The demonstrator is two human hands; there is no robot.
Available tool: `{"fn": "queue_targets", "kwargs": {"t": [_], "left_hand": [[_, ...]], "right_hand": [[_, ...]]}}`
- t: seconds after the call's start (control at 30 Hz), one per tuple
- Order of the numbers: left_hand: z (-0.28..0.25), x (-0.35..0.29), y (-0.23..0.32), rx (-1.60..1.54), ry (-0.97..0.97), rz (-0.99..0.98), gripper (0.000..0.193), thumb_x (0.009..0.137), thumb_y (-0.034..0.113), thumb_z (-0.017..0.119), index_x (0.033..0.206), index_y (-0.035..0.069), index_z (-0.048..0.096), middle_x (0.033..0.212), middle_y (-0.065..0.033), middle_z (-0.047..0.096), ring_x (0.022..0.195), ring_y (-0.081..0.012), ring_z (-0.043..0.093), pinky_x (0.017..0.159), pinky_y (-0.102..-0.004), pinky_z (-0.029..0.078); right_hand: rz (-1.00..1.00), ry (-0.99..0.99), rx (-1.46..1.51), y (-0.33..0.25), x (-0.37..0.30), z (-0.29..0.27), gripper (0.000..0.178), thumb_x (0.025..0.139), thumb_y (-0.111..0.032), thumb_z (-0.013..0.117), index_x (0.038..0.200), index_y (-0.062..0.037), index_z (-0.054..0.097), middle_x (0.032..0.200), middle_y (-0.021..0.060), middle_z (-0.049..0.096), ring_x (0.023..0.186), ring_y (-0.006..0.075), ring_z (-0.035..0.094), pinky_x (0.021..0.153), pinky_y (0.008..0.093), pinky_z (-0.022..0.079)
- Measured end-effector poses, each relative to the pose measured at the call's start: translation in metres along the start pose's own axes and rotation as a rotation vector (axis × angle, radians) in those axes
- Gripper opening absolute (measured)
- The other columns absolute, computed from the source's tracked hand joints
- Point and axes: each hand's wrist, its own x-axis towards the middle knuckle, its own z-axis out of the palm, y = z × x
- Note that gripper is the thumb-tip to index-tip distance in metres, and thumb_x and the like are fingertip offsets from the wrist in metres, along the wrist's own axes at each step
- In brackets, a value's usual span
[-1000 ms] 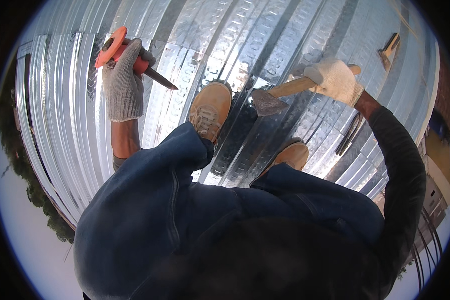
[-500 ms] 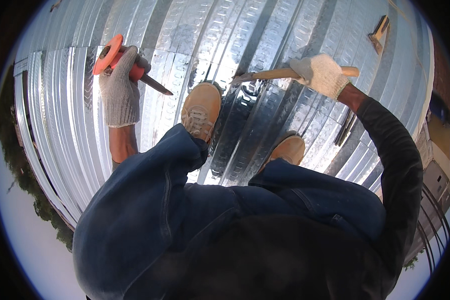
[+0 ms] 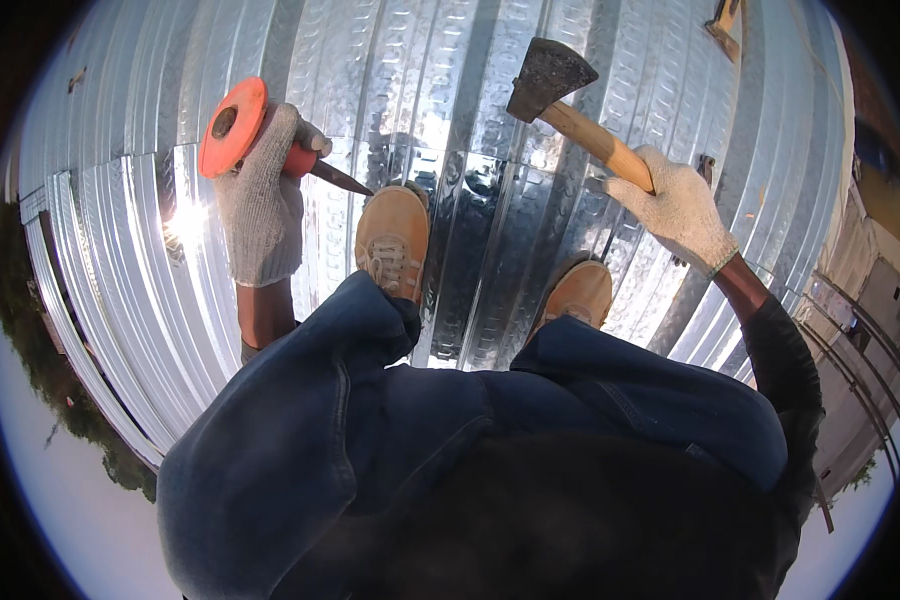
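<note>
My gloved left hand (image 3: 263, 205) is wrapped round the red grip of a chisel (image 3: 232, 128) with a broad round hand guard. Its dark pointed shaft reaches right, the tip close to the toe of my left shoe (image 3: 394, 240). In my gloved right hand (image 3: 675, 208) is the wooden handle of a hatchet (image 3: 595, 135). The dark hatchet head is up and to the left of that hand, over the corrugated metal sheets (image 3: 460, 90). I cannot tell whether the chisel tip touches the metal.
Both my shoes stand on the shiny ribbed sheets, the right shoe (image 3: 578, 292) beside a dark reflective strip. A sheet overlap runs crosswise ahead of my feet. At the far right lies a wooden-handled tool (image 3: 725, 30). Dark rods (image 3: 855, 345) stick out past the right edge, and trees (image 3: 30, 330) show beyond the left.
The hatchet has swung up from near the metal, and its head now stands higher and farther right. My right hand has moved down and slightly right; my left hand with the chisel sits a little lower and farther right.
</note>
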Motion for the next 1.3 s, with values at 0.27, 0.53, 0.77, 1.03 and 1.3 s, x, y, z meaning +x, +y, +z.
{"fn": "queue_targets", "kwargs": {"t": [0.27,0.53,0.77,1.03,1.3], "left_hand": [[0.056,0.005,-0.027,0.474,-0.353,-0.048,0.018,0.103,0.015,0.072,0.089,0.004,0.071,0.083,-0.0034,0.07,0.08,-0.0155,0.067,0.075,-0.0334,0.053],[0.081,-0.004,-0.061,0.312,-0.436,-0.228,0.019,0.105,0.017,0.072,0.089,0.006,0.072,0.084,-0.0017,0.07,0.079,-0.0122,0.068,0.068,-0.0296,0.053],[0.092,-0.008,-0.071,0.275,-0.512,-0.163,0.02,0.108,0.017,0.071,0.094,0.003,0.075,0.092,-0.0041,0.073,0.085,-0.0158,0.072,0.073,-0.0319,0.057],[0.123,-0.022,-0.097,0.252,-0.416,-0.049,0.02,0.108,0.02,0.07,0.096,0.005,0.076,0.094,-0.0023,0.072,0.087,-0.0138,0.068,0.077,-0.0316,0.054],[0.13,-0.029,-0.123,0.404,-0.423,-0.08,0.014,0.106,0.019,0.075,0.103,0.005,0.073,0.096,-0.0021,0.071,0.089,-0.014,0.068,0.076,-0.0317,0.055]], "right_hand": [[0.346,-0.13,0.353,-0.017,-0.072,0.034,0.05,0.11,-0.045,0.066,0.129,0.0013,0.064,0.098,0.0295,0.076,0.093,0.0449,0.078,0.08,0.0517,0.058],[0.304,-0.181,0.048,-0.029,-0.058,0.081,0.043,0.112,-0.041,0.062,0.122,0.0012,0.058,0.099,0.0293,0.076,0.096,0.051,0.076,0.083,0.0597,0.059],[0.276,-0.103,0.09,-0.036,-0.068,0.082,0.041,0.111,-0.038,0.064,0.122,0.0011,0.056,0.095,0.0282,0.077,0.092,0.0502,0.077,0.08,0.0596,0.061],[0.296,-0.101,0.088,-0.045,-0.057,0.092,0.042,0.11,-0.034,0.066,0.127,0.0021,0.055,0.092,0.0256,0.078,0.091,0.0485,0.079,0.08,0.0582,0.063],[0.316,-0.093,0.197,-0.026,-0.061,0.109,0.042,0.11,-0.038,0.067,0.12,0.003,0.063,0.093,0.0268,0.078,0.095,0.0478,0.079,0.086,0.0602,0.062]]}}
